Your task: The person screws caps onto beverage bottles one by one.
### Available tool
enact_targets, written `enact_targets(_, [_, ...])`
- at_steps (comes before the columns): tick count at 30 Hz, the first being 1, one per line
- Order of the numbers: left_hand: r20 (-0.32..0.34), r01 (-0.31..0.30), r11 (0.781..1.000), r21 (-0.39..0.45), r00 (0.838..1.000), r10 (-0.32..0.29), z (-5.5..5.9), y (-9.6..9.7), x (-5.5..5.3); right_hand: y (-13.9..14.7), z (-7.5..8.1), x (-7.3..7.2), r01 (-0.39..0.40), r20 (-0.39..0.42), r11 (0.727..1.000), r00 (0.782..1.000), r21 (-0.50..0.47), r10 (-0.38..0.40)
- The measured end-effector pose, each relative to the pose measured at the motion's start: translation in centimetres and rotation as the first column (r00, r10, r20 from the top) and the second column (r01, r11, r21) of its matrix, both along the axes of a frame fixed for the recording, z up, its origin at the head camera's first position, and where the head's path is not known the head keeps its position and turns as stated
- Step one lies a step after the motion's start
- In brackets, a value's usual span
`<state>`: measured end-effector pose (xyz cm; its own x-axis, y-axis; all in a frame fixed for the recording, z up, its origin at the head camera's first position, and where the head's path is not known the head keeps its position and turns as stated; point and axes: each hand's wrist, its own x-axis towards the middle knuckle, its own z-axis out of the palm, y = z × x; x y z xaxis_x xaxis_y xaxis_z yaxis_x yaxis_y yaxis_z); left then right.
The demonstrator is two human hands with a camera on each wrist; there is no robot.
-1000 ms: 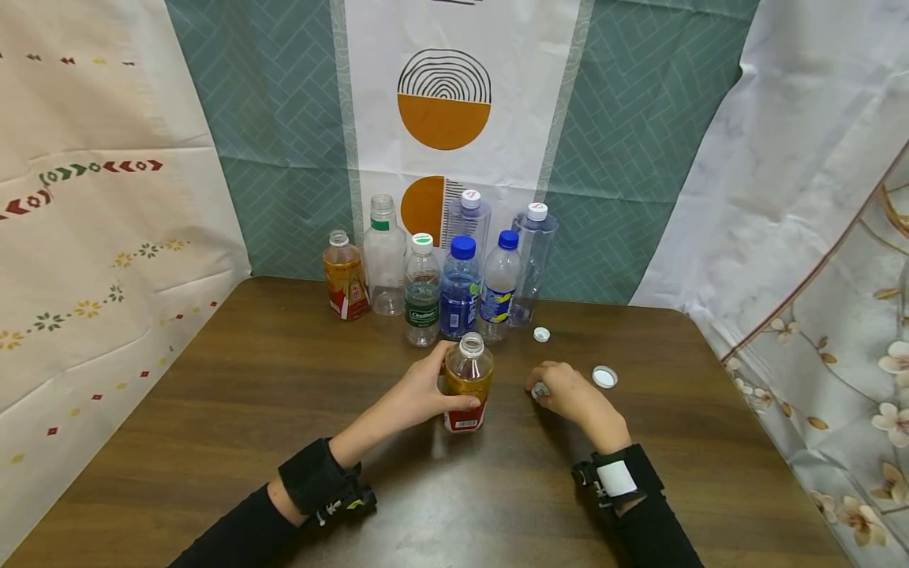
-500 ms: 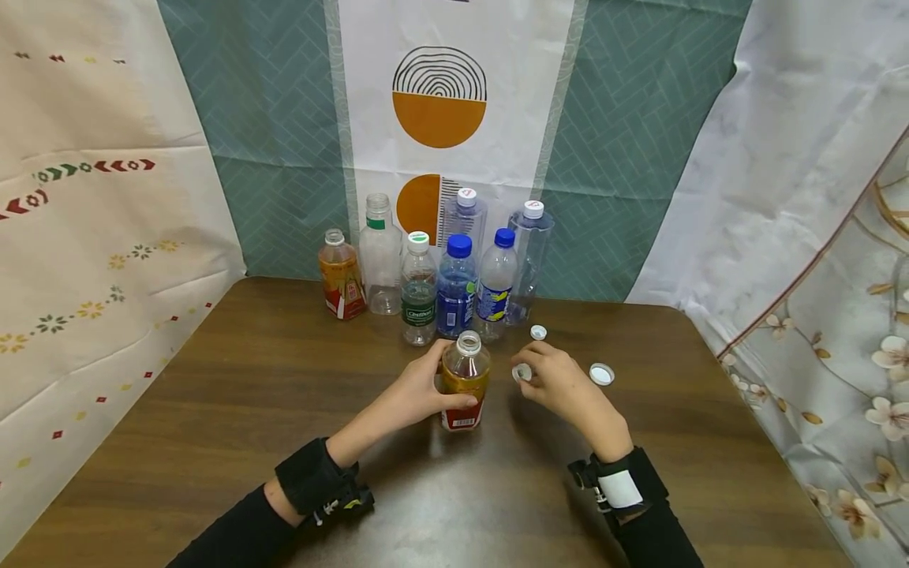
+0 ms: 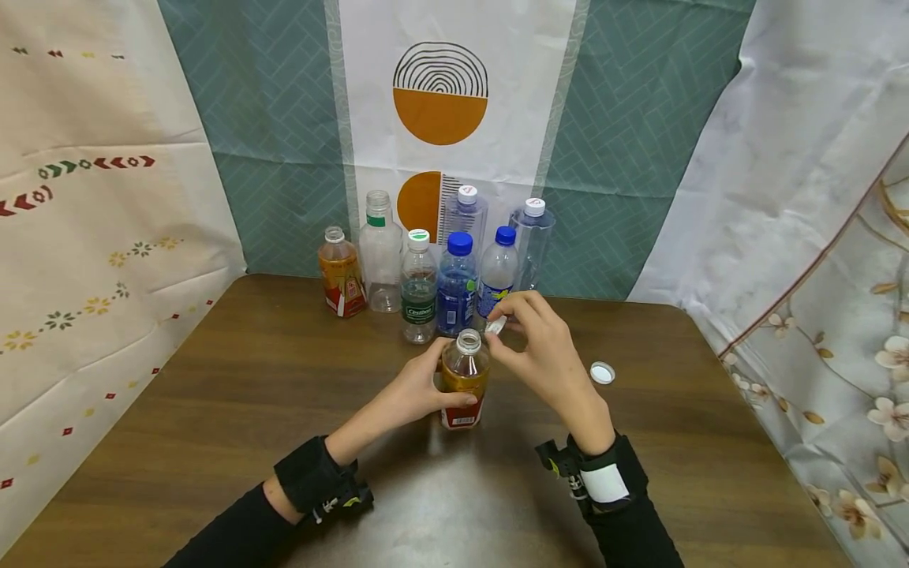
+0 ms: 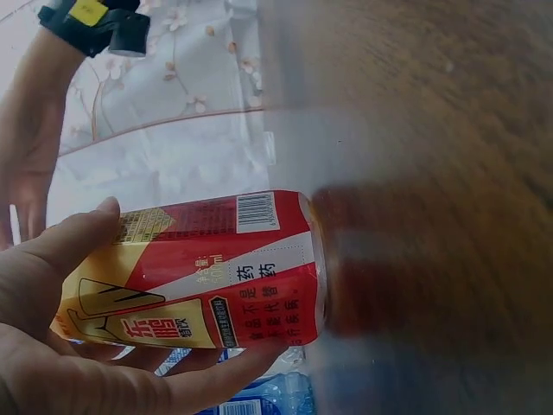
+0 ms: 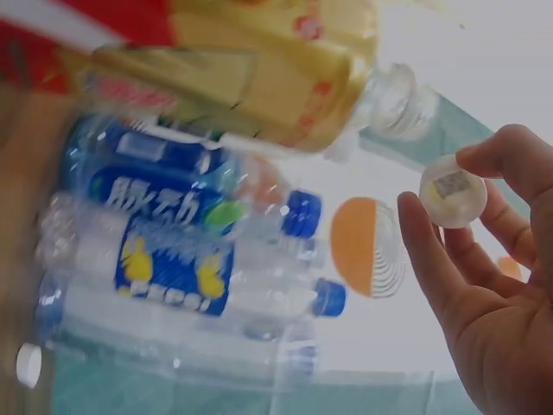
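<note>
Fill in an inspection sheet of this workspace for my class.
Surface: brown wood-patterned table, glossy at the front.
Job's things: red-gold bottle, upright, uncapped; small white cap beside its mouth.
Clutter: seven other bottles standing behind, two uncapped; two loose caps on the table.
Grips: left grip holds the red-gold bottle; right grip pinches the small white cap.
Cables: nothing seen.
Surroundings: patterned hangings behind and at both sides.
</note>
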<state>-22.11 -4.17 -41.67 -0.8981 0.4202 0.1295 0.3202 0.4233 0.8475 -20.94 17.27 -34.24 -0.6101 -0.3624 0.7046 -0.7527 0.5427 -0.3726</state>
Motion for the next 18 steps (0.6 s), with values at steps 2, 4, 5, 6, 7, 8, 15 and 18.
enact_targets(2, [-0.002, 0.006, 1.000, 0.000, 1.000, -0.006, 0.0, 0.0, 0.0, -0.5, 0.2, 0.1, -0.011, -0.005, 0.999, 1.000, -0.032, 0.011])
enact_targets(4, [-0.006, 0.012, 1.000, 0.000, 1.000, -0.012, -0.1, 0.0, 0.0, -0.9, 0.1, 0.1, -0.029, -0.011, 0.998, 1.000, -0.058, 0.029])
enact_targets(5, [-0.008, 0.014, 1.000, 0.000, 1.000, -0.014, -0.1, 0.0, 0.0, -1.1, 0.0, 0.0, -0.039, -0.014, 0.997, 0.999, -0.067, 0.038])
enact_targets(6, [-0.010, 0.017, 1.000, 0.000, 1.000, -0.017, -0.1, 0.0, 0.0, -1.3, -0.2, 0.0, -0.051, -0.015, 0.996, 0.999, -0.075, 0.050])
enact_targets(7, [-0.010, 0.019, 1.000, 0.002, 1.000, -0.019, -0.1, 0.0, 0.0, -1.5, -0.3, -0.1, -0.062, -0.017, 0.995, 0.998, -0.081, 0.061])
enact_targets(8, [-0.011, 0.020, 1.000, 0.002, 1.000, -0.020, -0.1, 0.0, 0.0, -1.6, -0.5, -0.2, -0.070, -0.020, 0.994, 0.997, -0.083, 0.068])
enact_targets(15, [-0.025, 0.026, 1.000, -0.002, 0.999, -0.026, -0.2, 0.0, 0.1, -1.9, -1.2, -0.5, -0.074, -0.027, 0.996, 0.997, -0.049, 0.073])
enact_targets(18, [-0.028, 0.026, 1.000, 0.001, 0.999, -0.026, -0.2, 0.0, 0.1, -1.9, -1.3, -0.6, -0.079, -0.034, 0.996, 0.996, -0.034, 0.078])
